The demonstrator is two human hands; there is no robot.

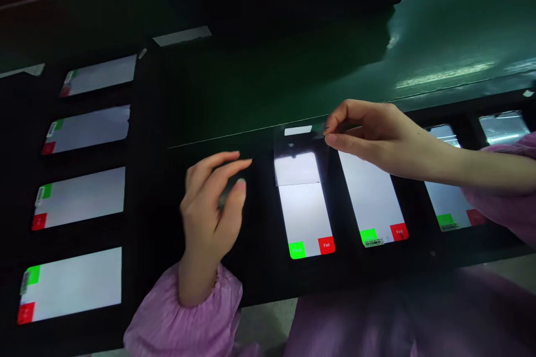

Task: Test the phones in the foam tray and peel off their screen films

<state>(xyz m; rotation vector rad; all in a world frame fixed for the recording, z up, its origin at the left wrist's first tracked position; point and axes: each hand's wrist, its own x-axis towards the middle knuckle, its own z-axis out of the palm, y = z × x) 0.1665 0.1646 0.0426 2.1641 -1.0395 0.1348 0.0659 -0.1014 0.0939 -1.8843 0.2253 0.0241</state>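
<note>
White-lit screens run across a black tray (pixel 259 284). At the far left, four phones (pixel 71 284) lie sideways in a column, each with a green and a red corner patch. Next comes the left hand (pixel 211 209), in a pink sleeve (pixel 184 318). It is open with the fingers loosely curled, it holds nothing that shows, and it hovers over a dark part of the tray just beside the middle phone (pixel 307 223).

A clear film (pixel 298 159) covers the upper part of that phone's screen, its top edge raised off the glass. The lower part, with the green Pass and red Fail buttons, looks bare. The right hand (pixel 371 134) pinches the film's upper right corner between thumb and forefinger.

Judging from this, the film is about half on the screen and half off. Whether it is being laid down or peeled away cannot be told. The neighbouring phone (pixel 372 201) and two more to its right glow white, and no loose film shows on them. Behind them lies a green belt (pixel 439 39).
</note>
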